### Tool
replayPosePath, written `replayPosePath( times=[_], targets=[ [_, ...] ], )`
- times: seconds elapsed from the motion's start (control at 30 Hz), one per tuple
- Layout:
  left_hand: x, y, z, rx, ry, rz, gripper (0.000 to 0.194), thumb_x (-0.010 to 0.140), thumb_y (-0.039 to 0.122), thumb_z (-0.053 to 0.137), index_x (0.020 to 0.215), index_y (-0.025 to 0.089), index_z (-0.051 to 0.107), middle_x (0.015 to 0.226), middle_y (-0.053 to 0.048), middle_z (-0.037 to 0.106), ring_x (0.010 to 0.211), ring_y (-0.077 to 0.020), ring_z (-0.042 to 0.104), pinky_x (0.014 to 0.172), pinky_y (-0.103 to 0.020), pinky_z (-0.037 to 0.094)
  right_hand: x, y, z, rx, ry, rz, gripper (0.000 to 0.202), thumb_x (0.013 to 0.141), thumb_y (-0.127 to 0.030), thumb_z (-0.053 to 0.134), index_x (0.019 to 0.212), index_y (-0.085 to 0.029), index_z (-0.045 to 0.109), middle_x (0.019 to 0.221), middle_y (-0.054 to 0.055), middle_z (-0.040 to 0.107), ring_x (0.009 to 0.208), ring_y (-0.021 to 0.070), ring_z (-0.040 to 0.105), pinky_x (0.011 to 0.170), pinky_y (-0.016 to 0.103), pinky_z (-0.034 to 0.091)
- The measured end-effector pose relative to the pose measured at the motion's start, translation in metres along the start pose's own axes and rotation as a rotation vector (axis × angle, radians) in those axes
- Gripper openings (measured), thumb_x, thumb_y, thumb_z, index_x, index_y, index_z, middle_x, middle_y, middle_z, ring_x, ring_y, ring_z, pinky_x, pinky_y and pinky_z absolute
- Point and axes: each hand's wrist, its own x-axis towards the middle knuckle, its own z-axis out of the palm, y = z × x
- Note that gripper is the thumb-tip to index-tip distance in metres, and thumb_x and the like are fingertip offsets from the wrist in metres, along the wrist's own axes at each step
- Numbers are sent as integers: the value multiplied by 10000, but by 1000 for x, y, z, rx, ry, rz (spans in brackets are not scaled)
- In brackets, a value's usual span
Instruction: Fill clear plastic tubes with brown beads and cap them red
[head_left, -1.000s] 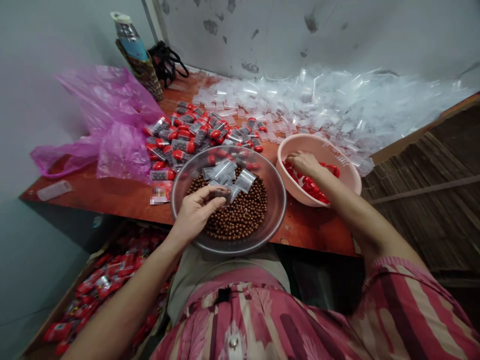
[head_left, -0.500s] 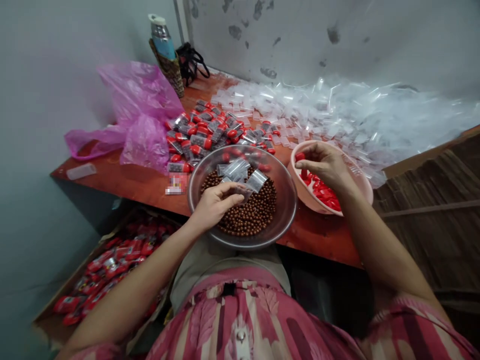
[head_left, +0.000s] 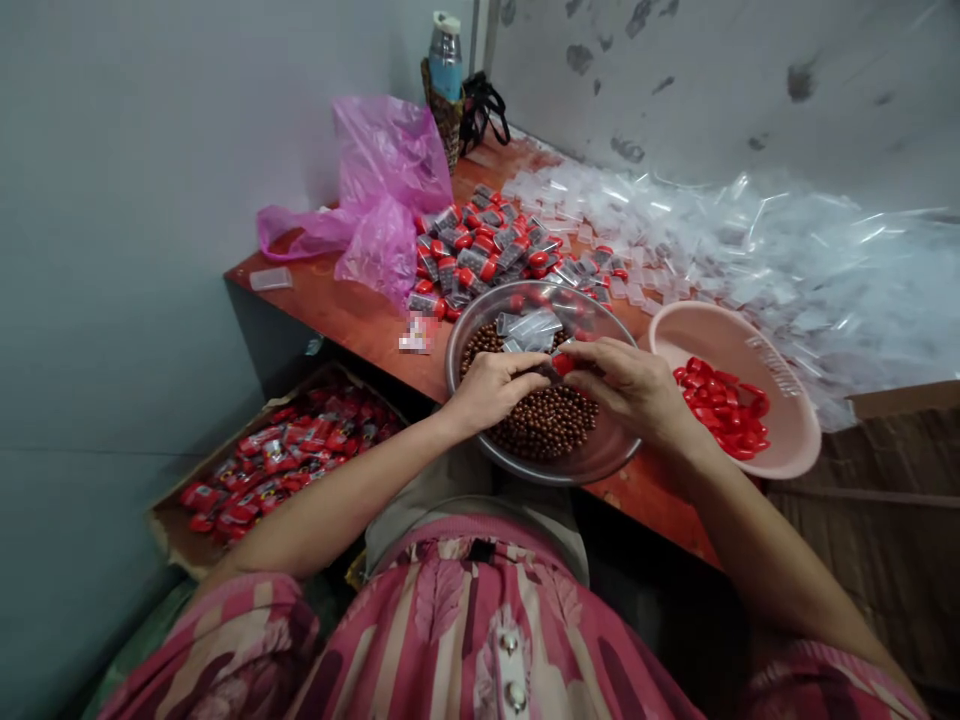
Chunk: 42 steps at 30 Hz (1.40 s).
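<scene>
Over the metal bowl [head_left: 619, 410], my left hand [head_left: 499, 388] pinches a small clear plastic container, mostly hidden by the fingers. My right hand [head_left: 634, 385] meets it from the right, its fingers closed on a red cap [head_left: 562, 364] at the container's end. Brown beads [head_left: 551, 425] lie in the bowl below both hands. Several empty clear containers [head_left: 534, 326] rest on the beads at the bowl's far side. Right of the bowl, a pink plastic basin [head_left: 802, 440] holds loose red caps [head_left: 720, 405].
Behind the bowl is a pile of filled, red-capped containers [head_left: 487, 240]. Clear empty containers [head_left: 750, 240] heap along the wall. A pink plastic bag [head_left: 390, 170] and a flask [head_left: 446, 65] stand at back left. Below left, a cardboard box [head_left: 176, 535] holds red packets.
My right hand has come left from the pink basin with a red cap, up to the container in my left hand. The camera view has turned left.
</scene>
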Motion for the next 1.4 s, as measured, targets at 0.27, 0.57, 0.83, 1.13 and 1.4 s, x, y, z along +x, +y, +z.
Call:
replayPosePath(
  times=[0.27,0.57,0.83,1.13,1.4],
  targets=[
    [-8,-2,0,67,39,108,231,822,187,619,997,201,769,957,-20,786,863,-179,727,820,-259,524,-7,-9,7,-86,18,-165,100,914,-209,584,1012,-216,604,856,58,679,751,159,663,665,257,532],
    [-10,-9,3,211,45,198,243,870,209,562,1039,211,737,964,-54,776,882,-193,722,839,-287,519,-6,-5,16,-165,66,-218,137,915,-186,567,1038,-235,601,855,51,670,744,159,654,670,260,534],
    [-2,-11,-1,101,16,59,190,845,229,582,901,185,759,917,-35,771,861,-196,701,841,-293,515,6,2,23,-121,80,-156,179,915,-223,567,1052,-210,681,864,76,707,775,179,668,708,288,548],
    [10,-13,0,-558,51,-179,398,725,308,716,1090,149,740,1061,-70,759,937,-225,703,851,-342,555,-16,16,13,722,136,352,466,841,-451,672,1275,-302,593,1237,78,677,1009,222,693,846,375,573],
    [5,-13,-2,-239,6,22,270,763,252,691,1010,187,779,1035,-58,769,1029,-237,681,1002,-365,472,-9,20,31,1121,238,489,412,680,-580,777,878,-228,699,830,21,699,779,166,672,755,309,571]
  ],
)
